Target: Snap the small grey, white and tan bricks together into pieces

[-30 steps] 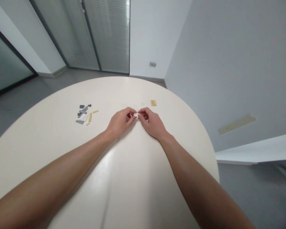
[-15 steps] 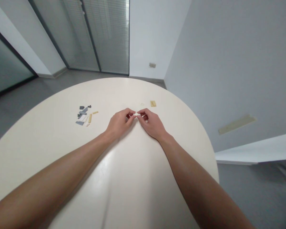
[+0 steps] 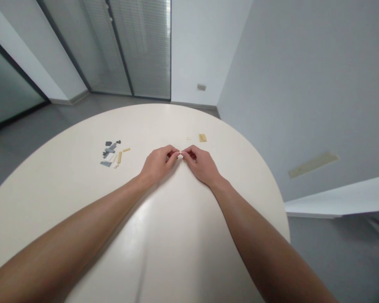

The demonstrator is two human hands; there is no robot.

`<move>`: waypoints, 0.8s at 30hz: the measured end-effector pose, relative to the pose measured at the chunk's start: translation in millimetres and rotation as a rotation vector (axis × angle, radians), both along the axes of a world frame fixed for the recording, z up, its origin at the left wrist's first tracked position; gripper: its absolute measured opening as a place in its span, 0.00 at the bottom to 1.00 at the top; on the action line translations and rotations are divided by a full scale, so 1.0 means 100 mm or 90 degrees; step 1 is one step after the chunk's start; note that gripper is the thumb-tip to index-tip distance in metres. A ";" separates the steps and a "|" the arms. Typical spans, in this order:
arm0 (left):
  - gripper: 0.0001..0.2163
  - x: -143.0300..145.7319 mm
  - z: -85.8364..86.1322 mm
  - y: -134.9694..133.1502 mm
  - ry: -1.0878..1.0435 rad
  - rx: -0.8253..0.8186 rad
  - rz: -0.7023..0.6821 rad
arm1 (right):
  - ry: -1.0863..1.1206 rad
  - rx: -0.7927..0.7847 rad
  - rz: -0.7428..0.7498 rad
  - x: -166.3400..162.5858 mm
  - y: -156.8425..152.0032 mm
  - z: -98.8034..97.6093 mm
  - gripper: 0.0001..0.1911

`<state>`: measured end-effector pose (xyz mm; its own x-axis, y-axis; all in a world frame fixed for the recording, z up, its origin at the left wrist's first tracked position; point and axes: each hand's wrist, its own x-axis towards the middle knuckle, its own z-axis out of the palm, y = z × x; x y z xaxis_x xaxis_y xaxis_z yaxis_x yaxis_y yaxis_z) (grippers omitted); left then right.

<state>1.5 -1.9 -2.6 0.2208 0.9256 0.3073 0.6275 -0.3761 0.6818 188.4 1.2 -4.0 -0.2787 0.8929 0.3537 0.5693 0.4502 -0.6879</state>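
My left hand (image 3: 158,163) and my right hand (image 3: 201,165) meet fingertip to fingertip over the middle of a round cream table (image 3: 164,235). Both pinch a tiny white piece (image 3: 180,153) between thumb and forefinger; it is mostly hidden by the fingers. Left of my hands lies a small heap of grey, white and tan flat bricks (image 3: 112,153). A tan plate (image 3: 202,137) and a tiny white piece (image 3: 188,138) lie just beyond my right hand.
The table's curved edge runs close on the right, with grey floor beyond. A white wall stands to the right, glass doors with blinds (image 3: 135,46) at the back left. A white ledge (image 3: 337,202) juts in at right.
My fingertips have drawn closer together around the small white piece, which shows less than before. Arms and the loose pieces have stayed in place.
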 end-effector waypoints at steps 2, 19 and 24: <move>0.12 0.00 0.00 0.00 0.004 0.002 -0.002 | 0.000 0.002 -0.003 0.00 0.00 0.01 0.11; 0.12 0.00 0.00 0.01 0.041 -0.007 0.008 | 0.023 0.028 -0.010 -0.02 0.00 0.06 0.09; 0.12 0.00 0.01 0.00 0.042 -0.013 0.011 | 0.029 0.028 -0.007 -0.02 -0.01 0.07 0.08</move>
